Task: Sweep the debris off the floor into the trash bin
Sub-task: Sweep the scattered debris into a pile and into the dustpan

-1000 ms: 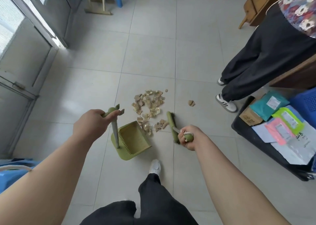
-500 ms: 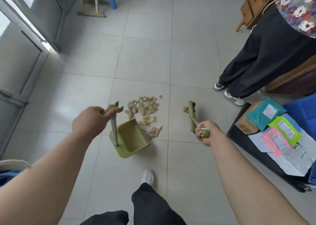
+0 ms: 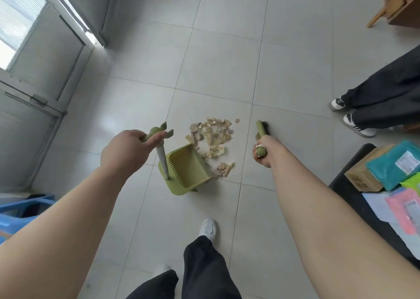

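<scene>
A heap of beige paper and cardboard debris (image 3: 212, 137) lies on the pale floor tiles in the middle of the view. A green dustpan (image 3: 186, 171) stands on the floor just left of it, its mouth turned towards the heap. My left hand (image 3: 127, 150) grips the top of the dustpan's upright handle. My right hand (image 3: 264, 151) grips the green handle of a broom (image 3: 261, 129), whose head rests on the floor to the right of the heap, near a stray scrap. No trash bin is in view.
Another person's legs and sneakers (image 3: 354, 126) stand at the right. A black low table (image 3: 354, 198) at the lower right carries a cardboard box (image 3: 361, 178) and coloured parcels. A door and window frame run along the left wall. Something blue (image 3: 20, 210) sits at the lower left.
My right hand swung the broom head from the heap's near side out to its right, behind the stray scrap. The dustpan stayed put. The view tilted down.
</scene>
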`<state>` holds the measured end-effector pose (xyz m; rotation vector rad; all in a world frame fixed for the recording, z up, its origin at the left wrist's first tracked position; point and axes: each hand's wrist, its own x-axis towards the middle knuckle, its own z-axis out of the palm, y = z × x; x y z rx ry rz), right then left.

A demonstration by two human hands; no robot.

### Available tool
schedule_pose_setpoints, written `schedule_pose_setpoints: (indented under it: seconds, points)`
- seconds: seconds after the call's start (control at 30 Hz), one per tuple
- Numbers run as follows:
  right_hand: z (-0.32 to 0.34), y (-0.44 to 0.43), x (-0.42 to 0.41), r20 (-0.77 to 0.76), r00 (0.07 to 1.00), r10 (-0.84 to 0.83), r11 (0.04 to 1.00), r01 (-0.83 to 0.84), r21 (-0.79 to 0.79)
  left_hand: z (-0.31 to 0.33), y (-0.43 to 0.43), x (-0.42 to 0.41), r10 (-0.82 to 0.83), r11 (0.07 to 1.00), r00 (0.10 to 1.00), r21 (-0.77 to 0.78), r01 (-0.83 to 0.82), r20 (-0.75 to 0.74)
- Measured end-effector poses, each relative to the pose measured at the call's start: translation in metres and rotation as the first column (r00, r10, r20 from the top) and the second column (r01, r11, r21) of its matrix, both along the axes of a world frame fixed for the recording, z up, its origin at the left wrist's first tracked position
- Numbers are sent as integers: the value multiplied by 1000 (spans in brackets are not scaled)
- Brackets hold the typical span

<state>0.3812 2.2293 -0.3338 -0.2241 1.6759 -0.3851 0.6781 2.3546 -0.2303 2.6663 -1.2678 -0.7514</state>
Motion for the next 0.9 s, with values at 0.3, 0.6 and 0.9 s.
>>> schedule_pose_setpoints:
  seconds: [0.3, 0.6, 0.9]
  points:
    - [3, 11, 58, -2, 965, 261, 962, -260, 82, 2, 22, 36, 24, 1000, 999, -11, -23, 21]
    - [28, 78, 103, -2, 973, 232, 972, -231, 44, 15, 56, 93, -11, 1000, 1000, -19, 10, -27]
    - [62, 190, 134, 86, 987, -136, 990, 132, 45, 38, 94, 170, -108, 994, 989, -45, 104, -100]
